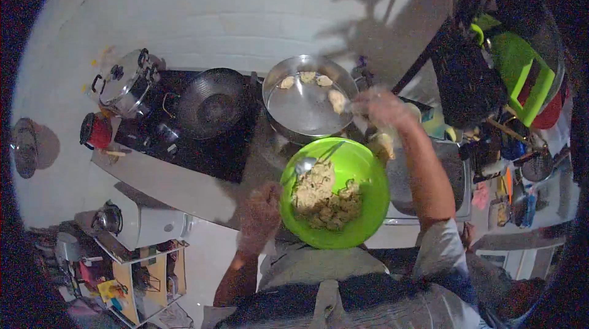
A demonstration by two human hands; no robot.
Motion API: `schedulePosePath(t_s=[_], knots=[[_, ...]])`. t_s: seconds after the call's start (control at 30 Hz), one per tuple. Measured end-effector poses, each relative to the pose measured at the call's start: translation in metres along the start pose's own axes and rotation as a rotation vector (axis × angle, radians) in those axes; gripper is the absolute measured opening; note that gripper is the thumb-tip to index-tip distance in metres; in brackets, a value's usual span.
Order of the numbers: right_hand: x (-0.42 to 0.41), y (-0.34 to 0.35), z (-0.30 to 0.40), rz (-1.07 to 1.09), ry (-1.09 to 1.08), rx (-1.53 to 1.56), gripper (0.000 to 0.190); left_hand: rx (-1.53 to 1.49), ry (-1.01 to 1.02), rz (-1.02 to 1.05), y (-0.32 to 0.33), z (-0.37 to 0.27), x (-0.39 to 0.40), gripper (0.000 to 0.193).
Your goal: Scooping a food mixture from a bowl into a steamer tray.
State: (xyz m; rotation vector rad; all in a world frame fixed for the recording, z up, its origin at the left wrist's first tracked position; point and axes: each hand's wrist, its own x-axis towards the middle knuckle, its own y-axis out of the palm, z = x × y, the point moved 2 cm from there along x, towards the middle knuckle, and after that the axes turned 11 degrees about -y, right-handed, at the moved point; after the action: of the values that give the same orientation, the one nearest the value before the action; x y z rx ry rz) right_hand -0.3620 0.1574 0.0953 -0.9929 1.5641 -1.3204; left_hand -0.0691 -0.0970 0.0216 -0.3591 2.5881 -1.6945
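A lime-green plastic bowl (377,209) holds a pale lumpy mixture (317,184) and a darker, browner part. A metal spoon (305,165) leans inside it. My left hand (260,211) is at the bowl's left rim, blurred, its fingers closed against the edge. Behind the bowl stands a wide stainless steel pot (303,110) with several pale lumps (307,77) along its far inner side. My right hand (379,106) is over the pot's right rim, also blurred, with a pale lump on what looks like a spoon (338,101) at its fingertips.
A dark wok (214,103) sits on the black cooktop (225,159) at the left, beside a glass-lidded pot (126,85) and a red container (96,130). To the right are a sink (428,179), a dark dish rack (469,76) and a green cutting board (520,62).
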Motion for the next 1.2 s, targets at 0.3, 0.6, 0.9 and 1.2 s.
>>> schedulePosePath(t_s=[0.3, 0.6, 0.9, 1.2], knots=[[0.175, 0.068, -0.039, 0.116, 0.041, 0.156, 0.035, -0.476, -0.408, 0.157, -0.008, 0.003, -0.023, 0.019], [0.247, 0.091, -0.01, 0.169, 0.095, 0.112, 0.044, -0.476, -0.443, 0.176, -0.004, 0.018, -0.035, 0.023], [0.233, 0.034, -0.001, 0.49, 0.175, 0.282, 0.03, -0.527, -0.505, 0.273, -0.006, 0.018, -0.028, 0.026], [0.238, 0.124, -0.051, 0.258, 0.078, 0.338, 0.027, -0.554, -0.399, 0.194, 0.003, 0.012, -0.027, 0.027]])
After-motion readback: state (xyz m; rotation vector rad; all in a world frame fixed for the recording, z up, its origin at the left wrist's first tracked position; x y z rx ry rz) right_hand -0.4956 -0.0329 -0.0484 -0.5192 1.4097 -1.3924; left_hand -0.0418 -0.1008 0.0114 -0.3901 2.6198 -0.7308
